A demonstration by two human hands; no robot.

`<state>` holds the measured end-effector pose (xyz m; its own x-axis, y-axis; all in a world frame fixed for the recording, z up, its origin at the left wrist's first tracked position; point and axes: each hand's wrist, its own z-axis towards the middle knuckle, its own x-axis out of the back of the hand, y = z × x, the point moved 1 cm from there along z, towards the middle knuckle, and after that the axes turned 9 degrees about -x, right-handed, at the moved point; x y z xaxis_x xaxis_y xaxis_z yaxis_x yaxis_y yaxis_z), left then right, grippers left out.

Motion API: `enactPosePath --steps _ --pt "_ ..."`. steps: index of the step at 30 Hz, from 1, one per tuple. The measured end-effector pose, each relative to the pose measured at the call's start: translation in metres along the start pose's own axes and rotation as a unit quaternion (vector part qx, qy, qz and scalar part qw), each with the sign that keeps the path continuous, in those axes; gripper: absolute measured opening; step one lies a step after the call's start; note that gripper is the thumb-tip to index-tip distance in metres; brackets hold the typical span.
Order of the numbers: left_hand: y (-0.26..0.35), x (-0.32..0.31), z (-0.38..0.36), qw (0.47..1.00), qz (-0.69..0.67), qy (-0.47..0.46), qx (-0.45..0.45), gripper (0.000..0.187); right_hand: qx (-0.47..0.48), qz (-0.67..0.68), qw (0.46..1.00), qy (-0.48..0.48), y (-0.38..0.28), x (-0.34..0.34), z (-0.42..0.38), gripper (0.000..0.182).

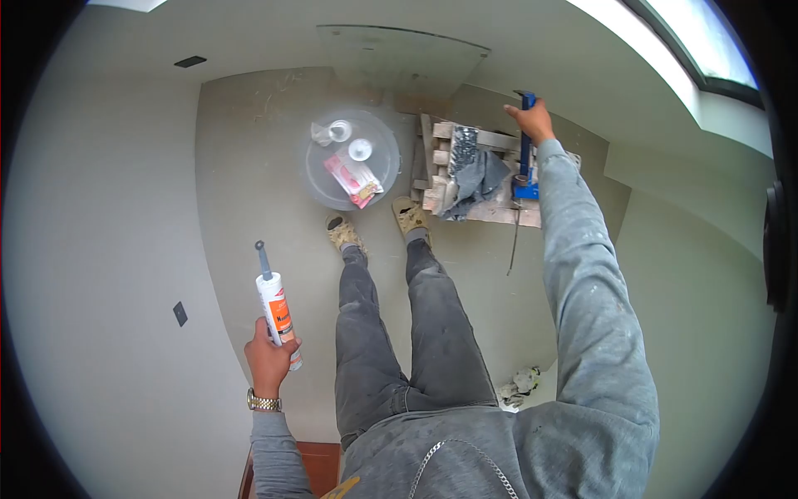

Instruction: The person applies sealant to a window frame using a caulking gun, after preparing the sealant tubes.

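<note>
Left hand (270, 359): fingers clenched around sealant tube (277, 312), held upright, nozzle up, beside left leg. Right hand (533, 121): fingers closed on top of blue caulk gun (525, 150), standing upright on wooden pallet (499, 212). Round bucket lid (320, 179) nearby on floor.

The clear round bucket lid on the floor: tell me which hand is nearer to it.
Right, though neither touches it. The right hand grips the blue caulking gun over the wooden pallet, just beside the lid. The left hand holds the sealant tube, well back from it.
</note>
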<state>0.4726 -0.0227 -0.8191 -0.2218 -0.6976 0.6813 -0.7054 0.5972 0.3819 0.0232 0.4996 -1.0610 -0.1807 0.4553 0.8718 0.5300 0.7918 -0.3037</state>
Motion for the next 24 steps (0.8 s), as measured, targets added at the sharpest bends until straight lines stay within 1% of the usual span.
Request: enactPosePath --steps 1,2,3,4,5,6,7,8,9,10,11,12,13,15,16,17,19,20,21,22,23,24 --pt "-0.005 -0.002 0.006 1.0 0.027 -0.003 -0.012 0.051 -0.007 0.013 1.0 -0.006 0.002 -0.009 0.0 0.098" --pt "-0.013 -0.001 0.009 0.998 0.056 -0.008 -0.023 0.053 -0.001 0.023 0.999 0.025 0.0 -0.012 -0.012 0.096" --pt "-0.02 0.006 0.016 0.998 0.06 -0.009 -0.01 0.053 -0.004 0.028 0.998 0.058 -0.003 -0.009 -0.027 0.094" --pt "-0.029 0.004 0.02 0.997 0.077 -0.004 -0.026 0.054 0.058 0.003 0.984 0.17 -0.007 -0.004 -0.042 0.078" --pt "-0.038 0.002 0.022 0.995 0.094 0.002 -0.043 0.055 0.117 -0.019 0.952 0.281 -0.009 -0.001 -0.062 0.062" --pt "-0.045 -0.001 0.023 0.995 0.091 0.014 -0.047 0.055 0.139 0.111 0.956 0.232 -0.026 0.008 -0.101 0.044" --pt "-0.049 -0.005 0.021 0.995 0.088 0.025 -0.043 0.055 0.159 0.236 0.942 0.177 -0.043 0.008 -0.147 0.025" --pt "-0.053 -0.009 0.019 0.996 0.069 0.044 -0.032 0.054 0.207 0.322 0.917 0.112 -0.063 -0.009 -0.195 0.007" --pt "-0.055 -0.008 0.018 0.997 0.051 0.053 -0.019 0.054 0.229 0.318 0.92 -0.013 -0.08 -0.03 -0.244 0.007" --pt "-0.047 0.021 0.037 0.998 0.055 0.016 -0.001 0.054 0.204 0.28 0.922 -0.172 -0.123 -0.044 -0.288 0.009" --pt "-0.05 0.031 0.054 0.999 0.045 0.0 -0.01 0.054 0.244 0.203 0.922 -0.221 -0.155 -0.077 -0.318 0.013" --pt "-0.057 0.03 0.054 0.999 0.033 0.004 -0.018 0.053 0.254 0.198 0.917 -0.235 -0.177 -0.115 -0.339 0.014" --pt "-0.059 0.027 0.05 0.999 0.03 0.015 -0.007 0.053 0.269 0.196 0.908 -0.253 -0.192 -0.154 -0.346 0.016" --pt "-0.058 0.031 0.044 0.999 -0.037 0.025 -0.007 0.053 0.363 0.091 0.92 -0.116 -0.223 -0.236 -0.328 0.018" --pt "-0.058 0.034 0.043 0.998 -0.037 0.041 -0.027 0.053 0.341 0.053 0.934 -0.097 -0.241 -0.267 -0.318 0.02" --pt "-0.058 0.033 0.04 0.998 -0.035 0.05 -0.017 0.053 0.315 0.015 0.946 -0.074 -0.252 -0.292 -0.301 0.021" --pt "-0.064 0.033 0.043 0.998 -0.068 0.016 -0.003 0.046 0.288 -0.116 0.948 -0.072 -0.259 -0.334 -0.268 0.023" --pt "-0.067 0.028 0.041 0.997 -0.077 0.027 -0.011 0.043 0.29 -0.12 0.947 -0.069 -0.254 -0.348 -0.252 0.023" --pt "-0.076 0.025 0.041 0.996 -0.085 0.025 -0.015 0.043 0.284 -0.152 0.945 -0.061 -0.247 -0.363 -0.237 0.023" --pt "-0.083 0.023 0.041 0.996 -0.076 0.028 -0.026 0.05 0.28 -0.185 0.941 -0.052 -0.241 -0.374 -0.222 0.024" --pt "-0.088 0.023 0.042 0.996 -0.068 0.037 -0.038 0.057 0.286 -0.19 0.938 -0.042 -0.232 -0.385 -0.208 0.024" --pt "-0.09 0.024 0.044 0.995 -0.078 0.046 -0.044 0.057 0.277 -0.146 0.947 -0.064 -0.224 -0.395 -0.196 0.028"
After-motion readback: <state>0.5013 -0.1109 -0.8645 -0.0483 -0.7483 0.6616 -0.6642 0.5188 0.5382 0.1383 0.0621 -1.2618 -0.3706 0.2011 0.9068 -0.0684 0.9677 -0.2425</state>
